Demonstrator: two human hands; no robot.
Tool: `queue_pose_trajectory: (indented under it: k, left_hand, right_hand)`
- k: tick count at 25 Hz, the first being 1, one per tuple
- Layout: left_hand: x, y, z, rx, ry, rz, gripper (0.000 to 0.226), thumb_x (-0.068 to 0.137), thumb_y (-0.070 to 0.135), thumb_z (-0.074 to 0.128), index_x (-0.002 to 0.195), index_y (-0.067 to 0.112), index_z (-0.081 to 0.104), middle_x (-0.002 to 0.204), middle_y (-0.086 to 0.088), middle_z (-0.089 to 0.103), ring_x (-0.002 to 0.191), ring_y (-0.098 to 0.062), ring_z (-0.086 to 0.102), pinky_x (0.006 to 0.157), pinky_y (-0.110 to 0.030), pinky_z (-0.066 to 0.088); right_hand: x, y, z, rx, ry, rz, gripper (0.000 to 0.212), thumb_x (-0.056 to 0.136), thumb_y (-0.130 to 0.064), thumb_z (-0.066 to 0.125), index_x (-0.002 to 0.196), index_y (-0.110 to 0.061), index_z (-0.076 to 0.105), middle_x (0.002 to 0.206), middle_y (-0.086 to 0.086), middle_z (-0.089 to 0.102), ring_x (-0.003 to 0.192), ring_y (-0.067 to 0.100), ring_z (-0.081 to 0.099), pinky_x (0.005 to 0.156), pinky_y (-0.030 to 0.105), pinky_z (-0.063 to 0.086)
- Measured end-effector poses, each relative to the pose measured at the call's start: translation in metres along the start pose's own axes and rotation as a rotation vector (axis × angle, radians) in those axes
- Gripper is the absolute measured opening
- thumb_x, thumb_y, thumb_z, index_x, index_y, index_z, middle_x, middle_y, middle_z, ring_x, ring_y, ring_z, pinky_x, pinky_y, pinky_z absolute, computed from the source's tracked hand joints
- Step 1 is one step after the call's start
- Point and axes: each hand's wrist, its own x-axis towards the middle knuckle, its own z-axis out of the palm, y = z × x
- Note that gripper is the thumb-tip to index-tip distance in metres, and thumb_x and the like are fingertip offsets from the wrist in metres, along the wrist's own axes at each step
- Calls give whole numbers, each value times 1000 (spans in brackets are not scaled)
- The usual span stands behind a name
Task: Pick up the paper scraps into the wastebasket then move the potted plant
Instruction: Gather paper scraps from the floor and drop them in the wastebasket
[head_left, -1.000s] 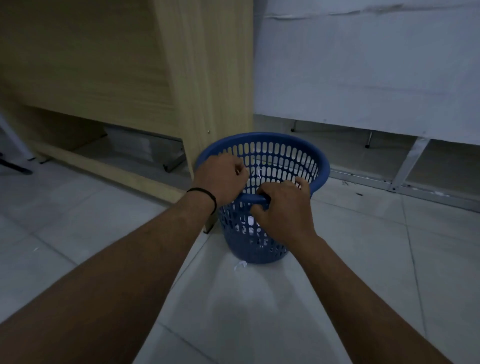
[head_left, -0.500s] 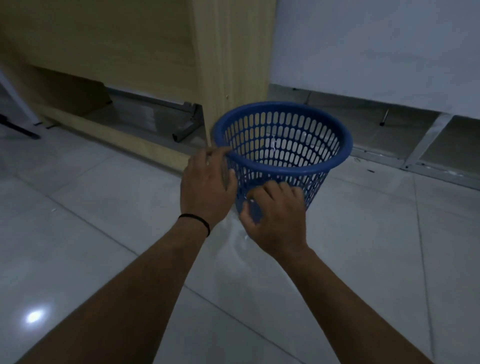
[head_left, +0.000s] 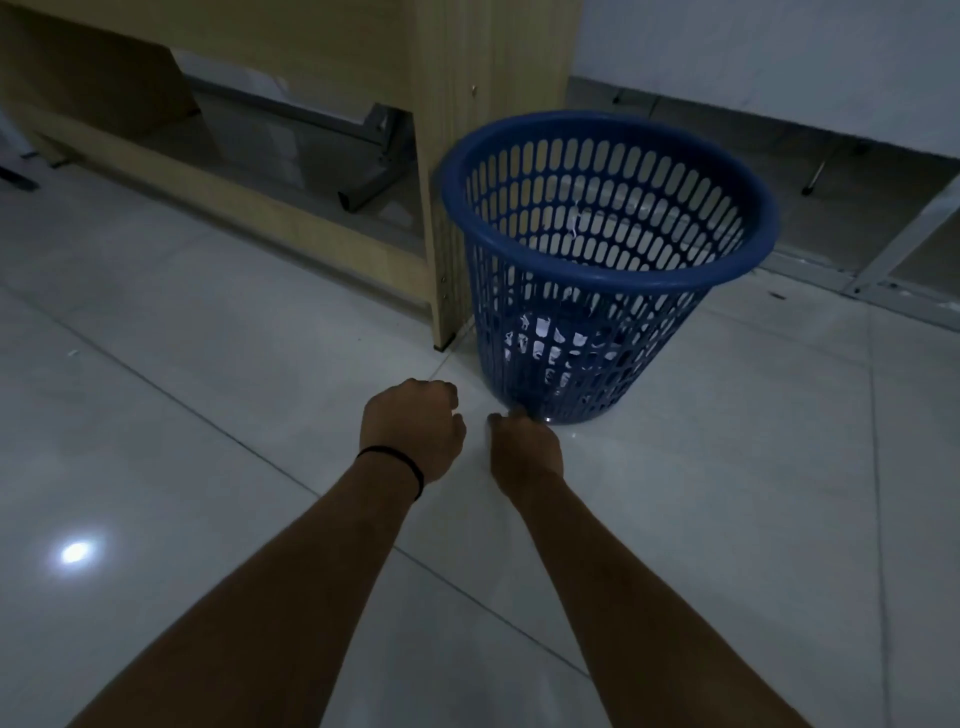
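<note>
A blue slotted plastic wastebasket (head_left: 608, 260) stands upright on the pale tiled floor, beside a wooden desk leg. White paper scraps (head_left: 550, 338) show through the slots at its bottom. My right hand (head_left: 524, 449) is down at the floor, fingertips bunched against the near base of the wastebasket; what lies under them is hidden. My left hand (head_left: 413, 426), with a black band at the wrist, hovers just left of it, fingers curled in and nothing visible in them. No potted plant is in view.
A wooden desk panel (head_left: 467, 156) rises directly left of the wastebasket, with a low wooden rail (head_left: 223, 197) and a metal bracket (head_left: 369, 171) behind. A white wall panel on metal frame legs (head_left: 883, 260) runs behind and to the right.
Both hands have left the wastebasket's rim and wall and dropped to the floor at its near base. The basket now stands free; the view has pulled back.
</note>
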Motion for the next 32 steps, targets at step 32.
queue_pose_trajectory:
  k: [32]
  left_hand:
    - [-38,-30,-64,24,193,-135,28,96,34,46,96,20,70,87,-1,70,79,-20,65,62,-24,37]
  right_hand:
    - [-2,-22,-221,214,679,202,20,94,-34,55,100,-20,69,95,2,70,91,24,64,77,35,42]
